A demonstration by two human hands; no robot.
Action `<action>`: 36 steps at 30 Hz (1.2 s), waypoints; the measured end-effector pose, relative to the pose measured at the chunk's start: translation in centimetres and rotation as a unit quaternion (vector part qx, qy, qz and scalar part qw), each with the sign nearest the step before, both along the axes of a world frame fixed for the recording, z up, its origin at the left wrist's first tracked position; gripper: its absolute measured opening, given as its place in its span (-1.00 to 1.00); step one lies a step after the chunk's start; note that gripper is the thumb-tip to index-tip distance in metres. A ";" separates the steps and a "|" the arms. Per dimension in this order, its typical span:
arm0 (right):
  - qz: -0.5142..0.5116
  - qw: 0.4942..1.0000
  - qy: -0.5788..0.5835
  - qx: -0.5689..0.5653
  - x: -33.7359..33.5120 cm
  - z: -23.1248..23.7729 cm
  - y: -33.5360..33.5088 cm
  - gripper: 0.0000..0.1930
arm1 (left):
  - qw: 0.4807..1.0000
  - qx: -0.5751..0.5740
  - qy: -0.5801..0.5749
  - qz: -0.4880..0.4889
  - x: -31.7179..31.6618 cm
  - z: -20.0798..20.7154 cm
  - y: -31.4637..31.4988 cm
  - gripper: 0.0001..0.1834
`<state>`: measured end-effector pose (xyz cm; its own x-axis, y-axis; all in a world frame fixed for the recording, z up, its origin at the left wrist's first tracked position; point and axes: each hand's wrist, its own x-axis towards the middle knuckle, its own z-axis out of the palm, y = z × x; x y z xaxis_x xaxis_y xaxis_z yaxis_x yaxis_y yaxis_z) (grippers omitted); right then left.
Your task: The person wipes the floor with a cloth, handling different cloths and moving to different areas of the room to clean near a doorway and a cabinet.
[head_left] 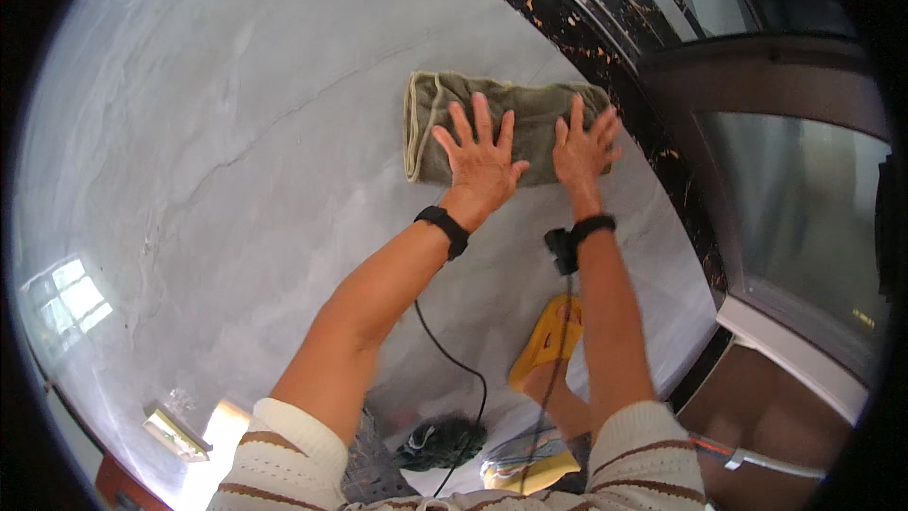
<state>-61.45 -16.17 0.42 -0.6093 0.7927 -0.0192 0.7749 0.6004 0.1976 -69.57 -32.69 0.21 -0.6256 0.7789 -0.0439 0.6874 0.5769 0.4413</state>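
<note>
A folded olive-green towel [532, 114] with pale stitched edges lies flat on the glossy grey marble-look floor [265, 85]. My left hand [483, 156] presses on its middle, palm down with the fingers spread. Toward the towel's right end rests my right hand [584, 149], also palm down, its fingers apart and slightly blurred. Neither hand grips the cloth. Each wrist wears a black band, and a small black device hangs from the right one with a cable running down.
A black stone strip [676, 170] edges the floor on the right, beside a dark-framed glass door [794, 208]. Below my arms are a yellow slipper [549, 341] on my foot, a dark green fuzzy item [443, 442] and black cables [452, 357].
</note>
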 end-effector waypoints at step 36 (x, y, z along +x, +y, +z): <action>0.260 0.958 0.101 -0.062 -35.6 -0.8 0.2 -0.29 | 0.960 0.096 0.055 0.256 -15.9 -0.5 0.5 -0.26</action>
<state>-97.03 -15.96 -0.38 -0.9226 0.3800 0.0668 0.3794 0.9250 -0.0220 -85.52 -32.17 -0.32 -0.9209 0.3560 0.1588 0.3850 0.7667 0.5137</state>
